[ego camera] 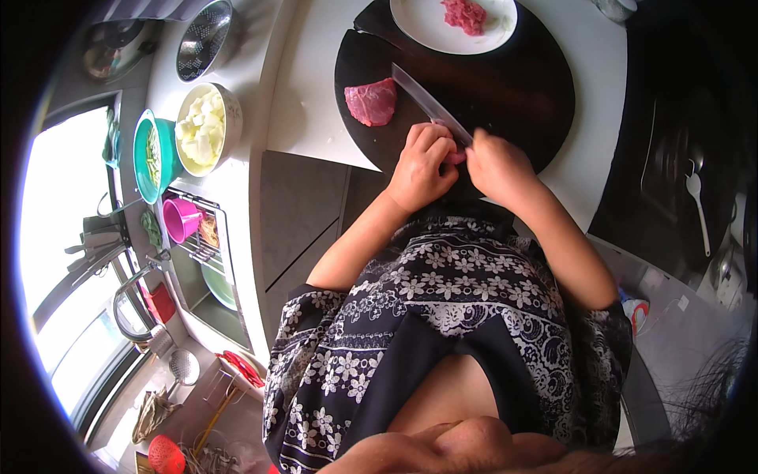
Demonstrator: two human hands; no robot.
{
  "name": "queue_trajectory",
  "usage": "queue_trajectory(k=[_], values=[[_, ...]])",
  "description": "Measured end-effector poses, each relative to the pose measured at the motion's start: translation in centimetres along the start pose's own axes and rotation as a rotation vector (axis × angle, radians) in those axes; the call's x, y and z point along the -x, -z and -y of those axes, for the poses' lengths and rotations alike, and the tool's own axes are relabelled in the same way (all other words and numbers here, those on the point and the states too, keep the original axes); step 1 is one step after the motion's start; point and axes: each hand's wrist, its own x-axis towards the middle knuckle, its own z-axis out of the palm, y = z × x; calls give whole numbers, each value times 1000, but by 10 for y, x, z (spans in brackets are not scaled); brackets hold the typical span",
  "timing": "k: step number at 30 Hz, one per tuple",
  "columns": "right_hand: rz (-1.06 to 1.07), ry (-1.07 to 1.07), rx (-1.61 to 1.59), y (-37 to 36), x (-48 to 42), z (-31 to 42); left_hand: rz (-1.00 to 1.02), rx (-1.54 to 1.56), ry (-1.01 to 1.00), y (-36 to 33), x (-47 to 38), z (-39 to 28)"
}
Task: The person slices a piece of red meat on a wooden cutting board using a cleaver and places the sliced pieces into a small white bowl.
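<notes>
My right hand (500, 169) grips the handle of a kitchen knife (431, 105), its long blade slanting up and left across a round dark cutting board (509, 106). Beside the blade, my left hand (423, 163) presses down on a small piece of raw meat (455, 156), mostly covered by my fingers. A larger chunk of raw red meat (372, 102) lies on the board's left part, near the knife tip. At the far side of the board rests a white plate (408, 18) holding a small heap of cut meat (465, 16).
On the left counter stand a bowl of pale chopped vegetable (201, 131), a teal basin (145, 157) with green strips and a metal colander (204, 41). A pink cup (181, 220) sits on a rack over the sink. To the right, a white spoon (697, 204) lies on a dark surface.
</notes>
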Motion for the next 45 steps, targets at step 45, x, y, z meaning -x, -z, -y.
queue_trajectory(k=[45], values=[[69, -119, -105, 18, 22, -3, -87, -74, 43, 5, 18, 3]])
